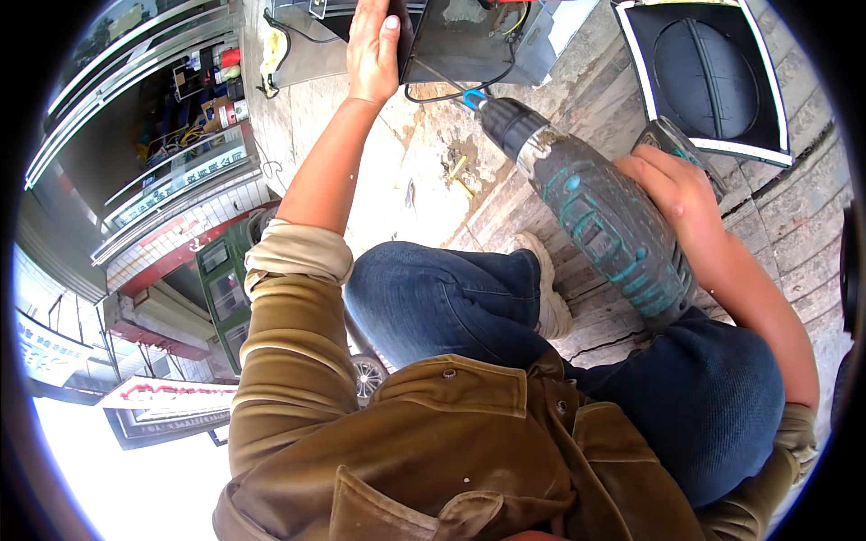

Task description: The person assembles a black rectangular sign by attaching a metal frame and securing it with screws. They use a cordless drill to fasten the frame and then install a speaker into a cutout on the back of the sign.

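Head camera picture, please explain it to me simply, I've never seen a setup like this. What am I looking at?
There's no robot here, just a person's bare hands. A wide fisheye camera worn on the head looks down, so straight edges bend near the rim. The person's own jeans and brown jacket fill the lower part. The right hand grips a dark power drill with teal ribs, its thin bit reaching toward a grey metal box. The left hand lies flat against a dark panel there. On the paving, upper right, lies a black square panel with a round centre.
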`<state>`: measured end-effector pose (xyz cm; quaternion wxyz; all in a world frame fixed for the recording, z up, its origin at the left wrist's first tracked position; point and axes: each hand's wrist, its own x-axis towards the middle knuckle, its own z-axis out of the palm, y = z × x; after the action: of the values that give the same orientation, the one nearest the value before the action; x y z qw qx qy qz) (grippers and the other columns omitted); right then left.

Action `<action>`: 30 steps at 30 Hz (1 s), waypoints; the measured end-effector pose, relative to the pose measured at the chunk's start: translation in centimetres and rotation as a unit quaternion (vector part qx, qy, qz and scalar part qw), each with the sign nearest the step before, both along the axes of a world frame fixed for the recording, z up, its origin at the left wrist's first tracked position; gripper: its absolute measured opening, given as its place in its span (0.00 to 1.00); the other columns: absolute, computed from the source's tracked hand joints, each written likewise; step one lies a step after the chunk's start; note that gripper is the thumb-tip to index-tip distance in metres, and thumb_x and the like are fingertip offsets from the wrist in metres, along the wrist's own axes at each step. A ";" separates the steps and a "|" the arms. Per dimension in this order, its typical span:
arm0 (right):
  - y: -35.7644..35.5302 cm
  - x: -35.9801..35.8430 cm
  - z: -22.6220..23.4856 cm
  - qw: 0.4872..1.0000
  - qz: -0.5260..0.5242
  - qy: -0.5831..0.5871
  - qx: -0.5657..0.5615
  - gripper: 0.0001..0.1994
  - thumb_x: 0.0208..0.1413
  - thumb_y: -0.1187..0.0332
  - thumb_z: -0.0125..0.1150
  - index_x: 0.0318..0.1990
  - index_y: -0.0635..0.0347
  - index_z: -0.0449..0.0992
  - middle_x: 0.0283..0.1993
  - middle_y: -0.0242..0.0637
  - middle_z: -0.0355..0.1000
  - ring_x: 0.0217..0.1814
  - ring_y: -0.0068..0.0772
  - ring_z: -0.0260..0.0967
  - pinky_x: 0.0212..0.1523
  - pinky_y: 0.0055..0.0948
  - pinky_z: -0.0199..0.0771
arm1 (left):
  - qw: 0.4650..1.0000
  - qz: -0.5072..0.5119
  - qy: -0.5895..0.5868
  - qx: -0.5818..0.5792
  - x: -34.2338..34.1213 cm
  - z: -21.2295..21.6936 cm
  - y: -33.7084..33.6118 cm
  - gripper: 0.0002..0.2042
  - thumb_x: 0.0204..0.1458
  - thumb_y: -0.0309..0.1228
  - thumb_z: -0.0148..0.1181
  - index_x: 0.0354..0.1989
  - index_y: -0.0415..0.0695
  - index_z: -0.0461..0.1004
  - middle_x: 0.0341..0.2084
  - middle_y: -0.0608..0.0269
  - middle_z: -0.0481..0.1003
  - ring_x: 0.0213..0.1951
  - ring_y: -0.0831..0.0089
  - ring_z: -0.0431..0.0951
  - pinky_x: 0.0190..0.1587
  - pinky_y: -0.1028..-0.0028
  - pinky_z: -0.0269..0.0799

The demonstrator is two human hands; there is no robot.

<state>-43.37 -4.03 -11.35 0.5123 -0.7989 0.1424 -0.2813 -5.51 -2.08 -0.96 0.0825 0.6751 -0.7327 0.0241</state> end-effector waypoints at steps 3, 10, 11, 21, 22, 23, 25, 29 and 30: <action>-0.2 -0.3 1.1 0.999 -0.010 -0.009 0.030 0.21 0.36 0.70 0.62 0.43 0.62 0.73 0.32 0.42 0.69 0.36 0.48 0.71 0.35 0.36 0.71 | 0.999 0.015 -0.042 0.008 -0.2 0.4 0.0 0.23 0.63 0.37 0.37 0.64 0.39 0.58 0.64 0.50 0.58 0.66 0.57 0.55 0.67 0.67 0.47; 0.8 -3.1 1.8 0.990 -0.026 -0.010 0.136 0.13 0.41 0.70 0.64 0.36 0.66 0.75 0.29 0.41 0.73 0.29 0.32 0.68 0.36 0.27 0.71 | 0.997 0.030 0.031 0.067 0.1 1.5 1.9 0.23 0.58 0.38 0.53 0.63 0.52 0.63 0.64 0.66 0.61 0.64 0.66 0.61 0.64 0.70 0.55; 1.1 -3.2 1.2 0.991 -0.025 -0.017 0.130 0.12 0.42 0.71 0.64 0.35 0.66 0.75 0.29 0.40 0.73 0.29 0.30 0.68 0.36 0.27 0.71 | 0.996 0.044 0.022 0.078 -0.1 2.0 3.0 0.23 0.58 0.38 0.53 0.63 0.52 0.63 0.64 0.66 0.61 0.64 0.67 0.61 0.64 0.71 0.55; 2.2 -2.5 1.6 0.987 0.078 0.027 0.139 0.08 0.43 0.73 0.63 0.30 0.66 0.73 0.27 0.35 0.70 0.29 0.22 0.63 0.34 0.26 0.68 | 0.987 0.057 -0.093 0.118 -2.4 3.7 5.7 0.28 0.54 0.44 0.58 0.64 0.54 0.61 0.65 0.66 0.59 0.64 0.65 0.60 0.64 0.70 0.58; 2.3 -2.5 1.5 0.985 0.089 0.037 0.146 0.08 0.43 0.73 0.63 0.31 0.67 0.74 0.28 0.35 0.70 0.30 0.22 0.64 0.34 0.25 0.69 | 0.987 0.057 -0.096 0.113 -2.2 3.7 5.8 0.28 0.54 0.44 0.58 0.64 0.55 0.62 0.64 0.67 0.59 0.64 0.65 0.60 0.64 0.70 0.58; 2.3 -2.6 1.3 0.982 0.100 0.047 0.152 0.08 0.44 0.73 0.63 0.31 0.67 0.74 0.29 0.34 0.71 0.30 0.21 0.65 0.34 0.25 0.69 | 0.988 0.057 -0.098 0.107 -2.0 3.5 5.9 0.27 0.54 0.44 0.57 0.63 0.55 0.62 0.64 0.68 0.59 0.64 0.66 0.61 0.64 0.70 0.58; 2.3 -2.6 1.0 0.976 0.106 0.030 0.186 0.14 0.40 0.71 0.67 0.36 0.66 0.75 0.32 0.38 0.72 0.33 0.31 0.69 0.38 0.29 0.70 | 0.987 0.044 -0.094 0.123 -1.8 4.0 6.1 0.26 0.57 0.42 0.54 0.63 0.50 0.62 0.63 0.62 0.60 0.63 0.62 0.62 0.63 0.69 0.58; 2.0 -3.5 1.2 0.943 0.100 0.118 0.294 0.20 0.40 0.67 0.69 0.43 0.63 0.74 0.39 0.42 0.72 0.40 0.40 0.70 0.44 0.35 0.69 | 0.982 0.076 -0.045 0.165 -0.8 5.6 5.3 0.24 0.55 0.44 0.57 0.61 0.54 0.66 0.61 0.66 0.65 0.61 0.68 0.66 0.62 0.71 0.60; 1.7 -4.2 2.1 0.945 0.097 0.136 0.282 0.22 0.41 0.65 0.69 0.46 0.62 0.73 0.41 0.43 0.72 0.44 0.42 0.69 0.47 0.37 0.68 | 0.981 0.095 0.015 0.167 -0.2 5.9 5.1 0.23 0.56 0.43 0.56 0.60 0.53 0.67 0.59 0.65 0.67 0.59 0.70 0.68 0.61 0.72 0.62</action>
<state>-47.61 -2.33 -9.23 0.7173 -0.6623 0.2060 -0.0667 -5.75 3.05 4.91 -0.0225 0.7463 -0.6576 -0.1009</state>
